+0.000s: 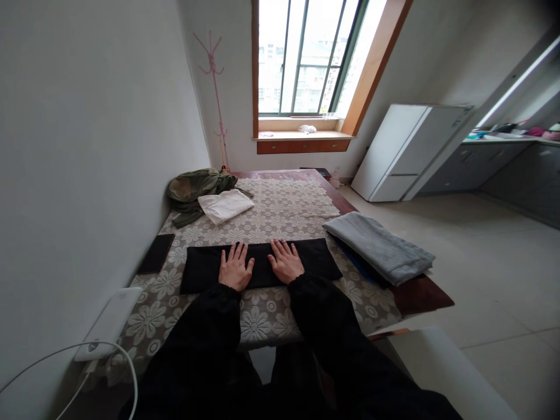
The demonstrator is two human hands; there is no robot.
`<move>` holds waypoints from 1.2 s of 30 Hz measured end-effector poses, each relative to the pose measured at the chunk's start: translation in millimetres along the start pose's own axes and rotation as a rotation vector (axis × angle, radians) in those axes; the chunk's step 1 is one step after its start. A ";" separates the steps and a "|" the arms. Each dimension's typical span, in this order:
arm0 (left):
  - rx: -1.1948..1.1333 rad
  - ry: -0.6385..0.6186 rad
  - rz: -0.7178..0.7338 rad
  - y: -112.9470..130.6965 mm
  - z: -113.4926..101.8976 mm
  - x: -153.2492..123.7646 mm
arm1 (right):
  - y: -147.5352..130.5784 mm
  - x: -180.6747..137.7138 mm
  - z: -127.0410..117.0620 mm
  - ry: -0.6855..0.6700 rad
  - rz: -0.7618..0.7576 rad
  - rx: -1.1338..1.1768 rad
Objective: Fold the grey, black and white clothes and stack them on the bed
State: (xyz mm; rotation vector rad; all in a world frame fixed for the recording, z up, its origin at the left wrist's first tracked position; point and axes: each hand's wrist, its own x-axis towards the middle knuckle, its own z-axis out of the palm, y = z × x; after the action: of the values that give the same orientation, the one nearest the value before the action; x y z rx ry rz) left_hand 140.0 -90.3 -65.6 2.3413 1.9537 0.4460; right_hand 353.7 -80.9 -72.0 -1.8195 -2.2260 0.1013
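Your left hand and right hand lie flat, grip released, on the black cloth, already folded into a strip mid-worktop; the green jacket beyond looks unfolded.

Both hands flat on folded cloth, between folded blanket right and pouch left

Beyond my hands, the lace-covered counter lies bare up to the white cloth and green jacket. A grey folded blanket blocks the right side; a dark pad and the wall close the left.
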 end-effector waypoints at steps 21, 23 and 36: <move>-0.001 0.183 -0.520 -115.8 -45.2 -49.2 | 111.4 -25.7 -20.1 0.122 0.228 -0.128; -0.011 0.212 -0.496 -118.1 -45.4 -52.5 | 111.5 -25.8 -22.4 0.112 0.229 -0.105; -0.605 0.155 -0.629 -114.1 -78.5 -54.4 | 121.1 -29.3 -27.9 0.295 0.149 0.300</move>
State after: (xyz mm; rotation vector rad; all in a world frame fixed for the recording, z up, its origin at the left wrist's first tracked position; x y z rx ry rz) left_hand 2.5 -131.7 -26.5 1.2915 2.0830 0.9930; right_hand 481.2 -86.9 -76.3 -1.7083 -1.7700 0.1731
